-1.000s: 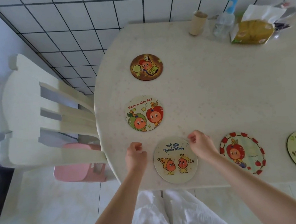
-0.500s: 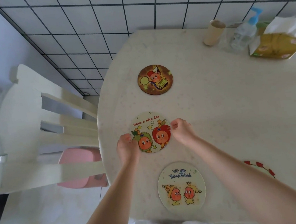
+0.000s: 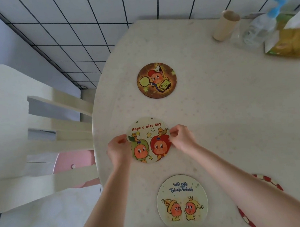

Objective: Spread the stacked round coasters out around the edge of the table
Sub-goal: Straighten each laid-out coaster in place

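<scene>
The left hand [image 3: 118,149] and the right hand [image 3: 181,137] pinch opposite edges of the "Have a nice day" coaster [image 3: 149,140], lying near the table [image 3: 228,115] edge, between the brown coaster [image 3: 156,80] and the "We are" coaster [image 3: 182,200].

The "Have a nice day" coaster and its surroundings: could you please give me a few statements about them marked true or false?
1. Both hands pinch the "Have a nice day" coaster, left hand at its left edge, right hand at its right. True.
2. The dark brown coaster is stacked on it. False: it lies apart, farther up the table.
3. The "We are Twinkle Twinkle" coaster lies untouched nearer the person. True.
4. The cardboard tube has fallen over. False: it stands upright.
5. A blue chair stands left of the table. False: the chair is cream.
</scene>
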### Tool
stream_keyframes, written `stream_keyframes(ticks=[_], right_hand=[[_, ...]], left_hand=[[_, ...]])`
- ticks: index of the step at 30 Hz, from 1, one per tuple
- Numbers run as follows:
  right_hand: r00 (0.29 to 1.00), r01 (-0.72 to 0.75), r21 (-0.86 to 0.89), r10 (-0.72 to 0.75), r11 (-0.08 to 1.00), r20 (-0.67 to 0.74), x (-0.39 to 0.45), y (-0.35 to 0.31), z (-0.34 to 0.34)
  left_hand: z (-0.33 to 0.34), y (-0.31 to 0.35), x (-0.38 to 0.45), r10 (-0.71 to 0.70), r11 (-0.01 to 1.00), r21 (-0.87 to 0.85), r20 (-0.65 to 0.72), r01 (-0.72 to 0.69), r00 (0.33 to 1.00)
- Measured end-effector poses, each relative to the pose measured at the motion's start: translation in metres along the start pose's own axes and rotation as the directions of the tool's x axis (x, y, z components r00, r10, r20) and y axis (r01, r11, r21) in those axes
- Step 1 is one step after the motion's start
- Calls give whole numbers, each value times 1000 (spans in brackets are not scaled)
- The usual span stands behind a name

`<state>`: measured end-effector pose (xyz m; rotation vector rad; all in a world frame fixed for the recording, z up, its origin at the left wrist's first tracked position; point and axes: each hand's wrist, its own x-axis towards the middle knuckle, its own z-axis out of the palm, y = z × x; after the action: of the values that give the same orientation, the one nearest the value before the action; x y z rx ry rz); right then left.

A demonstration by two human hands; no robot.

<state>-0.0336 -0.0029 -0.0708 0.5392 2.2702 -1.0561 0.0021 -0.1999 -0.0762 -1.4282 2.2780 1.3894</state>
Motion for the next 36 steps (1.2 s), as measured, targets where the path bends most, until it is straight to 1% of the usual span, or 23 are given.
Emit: stream_keyframes(ticks=[3,6,9,11,14,18,22,25,29,31,33,34,36], right_hand=[[1000,8,19,-8,1000,25,-2,5,1],[999,27,8,-27,1000,38,3,3,-4],[999,51,24,-51,998,4,21,-7,-18],[998,56,29,-55,998,-44,40,-19,-31],[990,81,21,-78,996,-118,73,-41,-53],[983,100,11,-97,995,-153,112,-72,-76],[978,89,62,-76,994,-193,141,-104,-89],[979,71,66,-57,995,-197,154,-118,-91],[986,27,87,-13,996,-166,162,-124,-91],[986,18,102,0,995,-167,163,-125,-92],[984,17,126,5,992,-176,164,-124,-92],[985,7,153,20,988,-170,164,-124,-92],[991,-34,254,66,967,-120,166,-124,-90]], left_hand=[[-2,2,8,13,998,65,38,-16,999],[-4,9,15,39,982,179,93,-55,995],[-3,23,21,78,964,244,138,-110,987],[4,41,27,127,957,241,157,-163,979],[24,74,39,181,964,159,188,-212,965],[50,115,53,220,969,78,179,-236,959],[73,141,64,182,980,57,143,-191,973],[86,150,67,193,980,32,125,-198,973],[95,155,72,121,987,-122,102,-108,987],[96,158,80,23,968,-251,87,-1,996],[94,162,86,-84,913,-387,130,128,988],[93,164,89,-100,897,-413,149,154,984],[92,168,97,-82,890,-434,152,141,985]])
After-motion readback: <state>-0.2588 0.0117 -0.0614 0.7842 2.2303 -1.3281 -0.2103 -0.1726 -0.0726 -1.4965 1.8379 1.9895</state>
